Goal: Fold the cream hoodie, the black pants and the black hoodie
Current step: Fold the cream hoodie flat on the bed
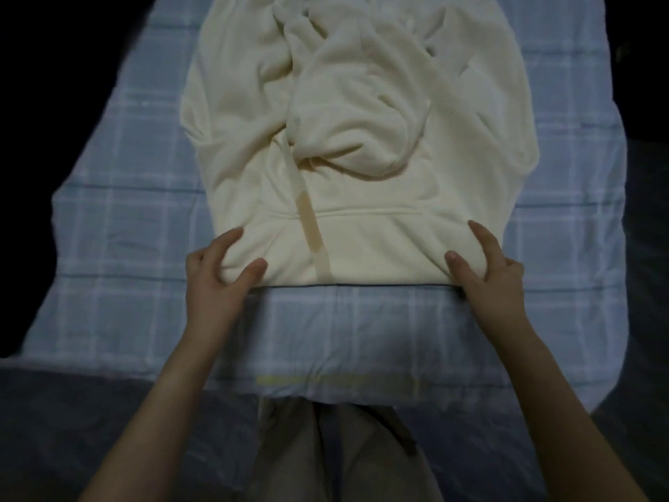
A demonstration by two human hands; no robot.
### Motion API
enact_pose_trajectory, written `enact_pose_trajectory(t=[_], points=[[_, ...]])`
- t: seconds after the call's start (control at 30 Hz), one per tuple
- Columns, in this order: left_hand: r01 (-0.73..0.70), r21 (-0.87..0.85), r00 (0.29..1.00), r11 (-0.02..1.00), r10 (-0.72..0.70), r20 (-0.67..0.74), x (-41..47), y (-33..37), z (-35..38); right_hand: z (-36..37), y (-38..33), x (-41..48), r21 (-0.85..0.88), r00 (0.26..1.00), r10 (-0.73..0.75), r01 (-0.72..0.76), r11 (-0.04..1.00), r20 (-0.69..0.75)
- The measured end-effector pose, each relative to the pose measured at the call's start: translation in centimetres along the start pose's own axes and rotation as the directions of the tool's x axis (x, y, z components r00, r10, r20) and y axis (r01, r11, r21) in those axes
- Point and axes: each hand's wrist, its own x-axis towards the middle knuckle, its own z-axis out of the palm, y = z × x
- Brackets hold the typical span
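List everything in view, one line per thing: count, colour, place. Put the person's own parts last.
cream hoodie: one, cream, front up in the middle of the checked sheet, hem towards the person
hood: one, cream, lying crumpled on the hoodie's chest
drawstring: one visible, tan, running from the hood down across the front pocket to the hem
front pocket: one, cream, just above the hem
checked sheet: one, pale blue with white lines, spread under the hoodie
dark bedding: dark grey-blue, under the sheet at the near edge
trousers: one pair, grey-beige, on the person, bottom centre
left hand: one, grips the hem's left corner
right hand: one, grips the hem's right corner
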Motion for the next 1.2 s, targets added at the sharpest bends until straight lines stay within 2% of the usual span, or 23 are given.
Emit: enact_pose_trajectory(t=[0.13,0.23,0.33,0.5,0.57,0.63,0.7,0.73,0.8,0.87,1.0,1.07,1.13,1.2], points=[[0.074,-0.231,0.997,0.97,-0.07,0.027,1.3,0.4,-1.4,-0.7,-0.1,0.3,0.219,0.997,-0.077,0.082,0.972,-0.031],[0.037,-0.274,0.998,0.961,-0.023,0.055,1.9,0.6,-3.9,-3.9,1.0,0.1,0.192,0.996,-0.085,0.089,0.977,-0.027],[0.08,-0.221,0.992,0.972,-0.056,0.112,0.5,-0.7,-5.6,-5.1,2.8,-1.8,0.132,0.997,-0.065,0.059,0.989,0.043],[0.115,0.02,0.986,0.993,-0.117,0.117,-1.9,-2.9,-4.5,-1.9,5.1,-4.4,0.054,0.999,-0.034,0.033,0.998,0.035],[0.089,0.13,0.978,0.988,-0.111,0.177,-1.4,-2.5,-4.7,-2.2,4.4,-4.4,-0.003,0.997,-0.047,0.047,0.999,0.056],[0.02,0.337,0.968,0.941,-0.103,0.23,-1.1,-1.8,-5.2,-3.1,3.7,-4.4,-0.133,0.991,-0.031,0.049,0.99,0.132],[-0.175,0.5,0.979,0.848,0.097,0.179,-0.6,0.0,-5.2,-3.9,2.4,-4.2,-0.27,0.992,-0.086,0.108,0.957,0.09],[-0.283,0.522,0.959,0.804,0.244,0.144,0.0,1.6,-4.7,-3.8,1.1,-3.8,-0.293,0.985,-0.169,0.169,0.941,0.027],[-0.48,0.49,0.867,0.727,0.48,0.137,1.8,5.4,-2.6,-2.3,-2.5,-2.5,-0.279,0.938,-0.344,0.32,0.905,-0.042],[-0.609,0.44,0.782,0.66,0.593,0.193,4.2,9.2,0.9,0.3,-6.6,-0.1,-0.291,0.874,-0.486,0.46,0.839,-0.019],[-0.639,0.54,0.759,0.548,0.565,0.324,8.9,12.0,7.2,4.8,-12.0,6.5,-0.449,0.773,-0.634,0.572,0.687,0.015],[-0.616,0.573,0.782,0.54,0.509,0.361,11.2,11.0,9.0,6.1,-12.3,9.9,-0.541,0.785,-0.618,0.54,0.644,0.048],[-0.595,0.564,0.803,0.573,0.454,0.386,12.4,10.1,10.1,7.1,-11.8,12.0,-0.585,0.831,-0.547,0.493,0.644,0.099],[-0.608,0.514,0.794,0.605,0.456,0.403,12.7,10.0,10.2,7.6,-11.3,12.5,-0.591,0.838,-0.53,0.492,0.639,0.125]])
